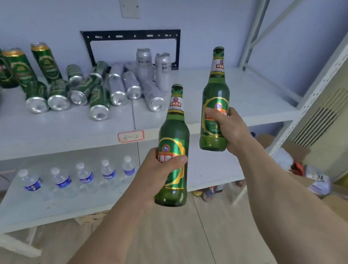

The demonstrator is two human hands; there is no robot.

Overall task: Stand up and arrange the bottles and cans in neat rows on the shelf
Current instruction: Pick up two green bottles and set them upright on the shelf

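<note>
Left hand (158, 173) fingers wrapped round green bottle (173, 153), upright, in air before shelf (245, 100). Right hand (226, 127) fingers wrapped round second bottle (215, 106), higher, over shelf edge. Risk: bottles clink together; base catches shelf lip; fallen cans (100, 96), left of fingers, roll if bumped.

The left hand (157, 172) and right hand (228, 126) are each gripping an upright green bottle, the left bottle (174, 144) at frame centre, the right bottle (216, 97) higher; cans (100, 102) are lying toppled on the shelf (245, 96) at upper left.

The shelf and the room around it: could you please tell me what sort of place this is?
Probably a stockroom: a bare metal shelf with a handwritten label, tipped cans, and cardboard boxes on the floor.
</note>
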